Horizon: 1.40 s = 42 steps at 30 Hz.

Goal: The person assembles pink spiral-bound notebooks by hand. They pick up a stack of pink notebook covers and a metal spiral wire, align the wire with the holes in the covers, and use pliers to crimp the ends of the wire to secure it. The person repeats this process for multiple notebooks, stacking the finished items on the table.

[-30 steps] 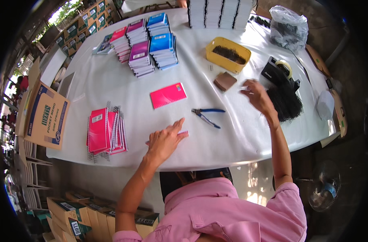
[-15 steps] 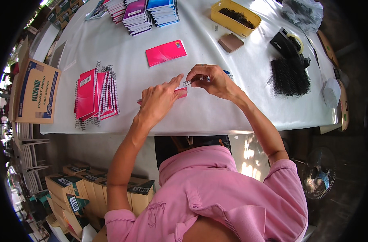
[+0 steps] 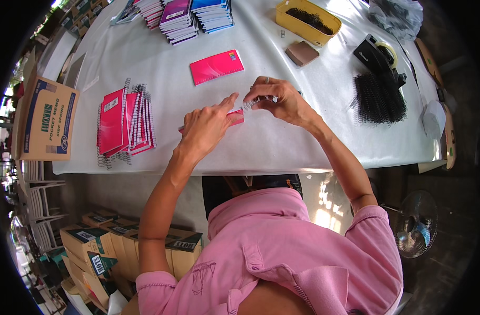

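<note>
A small pink notebook (image 3: 236, 118) lies near the table's front edge, mostly hidden under my left hand (image 3: 207, 124). That hand is closed on it, thumb along its cover and fingers over its far edge. My right hand (image 3: 283, 104) pinches a wire spiral (image 3: 251, 102) at the notebook's right end; the wire's tip is at the notebook's corner, and I cannot tell how far it runs into the holes. Another pink notebook (image 3: 217, 67), with holes along its near edge, lies just beyond. To the left sits a pile of pink notebooks (image 3: 112, 123) with spirals on them.
A yellow tub (image 3: 324, 38) of small dark spirals and a brown block (image 3: 302, 53) are at the far right. Nearer stand a black tape dispenser (image 3: 371, 54) and a heap of black spirals (image 3: 379, 100). Notebook stacks (image 3: 178, 26) are at the back; a carton (image 3: 49, 119) is left.
My right hand has shifted slightly up and right, its fingers rolled on the spiral. My left hand stays on the notebook, almost unmoved.
</note>
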Available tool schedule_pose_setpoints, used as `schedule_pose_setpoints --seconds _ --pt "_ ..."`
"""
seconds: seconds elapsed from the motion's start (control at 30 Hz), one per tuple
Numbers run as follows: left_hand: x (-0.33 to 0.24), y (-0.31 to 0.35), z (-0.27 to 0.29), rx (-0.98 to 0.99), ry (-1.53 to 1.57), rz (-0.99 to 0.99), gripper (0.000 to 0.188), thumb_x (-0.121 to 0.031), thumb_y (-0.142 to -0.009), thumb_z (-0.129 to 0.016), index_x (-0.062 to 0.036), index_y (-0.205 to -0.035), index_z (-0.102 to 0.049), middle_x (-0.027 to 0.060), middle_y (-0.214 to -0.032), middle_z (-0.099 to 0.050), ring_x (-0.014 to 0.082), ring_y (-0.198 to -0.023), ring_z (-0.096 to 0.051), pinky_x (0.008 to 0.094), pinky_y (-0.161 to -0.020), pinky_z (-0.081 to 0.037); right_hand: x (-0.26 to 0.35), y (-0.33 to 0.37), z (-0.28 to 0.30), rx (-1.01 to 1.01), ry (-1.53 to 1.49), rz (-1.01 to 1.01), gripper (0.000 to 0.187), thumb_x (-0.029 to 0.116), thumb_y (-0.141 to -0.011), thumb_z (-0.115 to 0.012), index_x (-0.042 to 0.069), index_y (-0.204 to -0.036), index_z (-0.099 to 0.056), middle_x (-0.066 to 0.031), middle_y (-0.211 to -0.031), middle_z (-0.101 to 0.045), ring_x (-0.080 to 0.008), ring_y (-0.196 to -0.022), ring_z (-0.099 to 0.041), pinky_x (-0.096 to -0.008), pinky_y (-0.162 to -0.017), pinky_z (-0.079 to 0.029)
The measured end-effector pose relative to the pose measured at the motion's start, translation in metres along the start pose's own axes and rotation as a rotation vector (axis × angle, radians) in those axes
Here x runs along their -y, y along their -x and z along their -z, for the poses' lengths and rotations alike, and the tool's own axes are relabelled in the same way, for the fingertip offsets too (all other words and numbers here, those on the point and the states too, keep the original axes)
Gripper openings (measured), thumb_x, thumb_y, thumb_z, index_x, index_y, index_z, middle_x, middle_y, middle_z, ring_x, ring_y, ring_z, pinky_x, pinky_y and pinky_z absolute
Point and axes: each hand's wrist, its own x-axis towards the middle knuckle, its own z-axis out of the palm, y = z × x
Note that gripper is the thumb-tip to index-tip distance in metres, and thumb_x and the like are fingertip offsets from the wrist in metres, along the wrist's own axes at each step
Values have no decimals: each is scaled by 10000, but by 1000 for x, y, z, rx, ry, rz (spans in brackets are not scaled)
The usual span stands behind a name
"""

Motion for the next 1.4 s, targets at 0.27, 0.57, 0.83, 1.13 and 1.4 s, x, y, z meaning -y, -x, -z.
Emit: schedule_pose_setpoints --seconds 0.27,0.57,0.83,1.13,1.4 --pt "-3 -1 6 37 -3 24 515 -390 -925 -604 -164 -1381 -522 193 -891 -691 400 -792 -669 467 -688 -525 -5 1 -9 -29 -103 -37 235 -66 -748 -727 39 -958 -706 -59 -910 -645 -205 -849 -603 -337 -738 -495" --pt "-5 -1 9 64 22 35 513 -406 -926 -599 -158 -1370 -533 199 -822 -680 407 -786 -664 474 -683 -513 -8 -2 -7 32 -135 -44 273 -105 -732 -708 35 -966 -688 -67 -945 -629 -219 -879 -595 -344 -761 -478" --pt "-2 -1 7 47 35 17 509 -393 -930 -599 -169 -1381 -521 186 -806 -679 405 -772 -663 468 -675 -512 -11 0 0 167 -137 13 207 -35 -818 -664 16 -1018 -673 -106 -932 -626 -260 -883 -607 -375 -764 -479" --pt "-2 -1 3 -44 34 18 523 -398 -909 -633 -183 -1376 -534 165 -816 -693 371 -740 -676 455 -666 -516 5 2 -4 151 380 136 217 57 -842 -659 9 -1030 -563 -165 -983 -600 -367 -906 -607 -461 -728 -483" --pt "-9 0 7 -41 70 -18 497 -293 -895 -654 -183 -1364 -535 141 -1005 -689 358 -819 -687 465 -688 -541 16 2 -7 68 366 141 216 90 -866 -639 20 -1052 -554 -158 -929 -608 -361 -907 -611 -452 -720 -489"
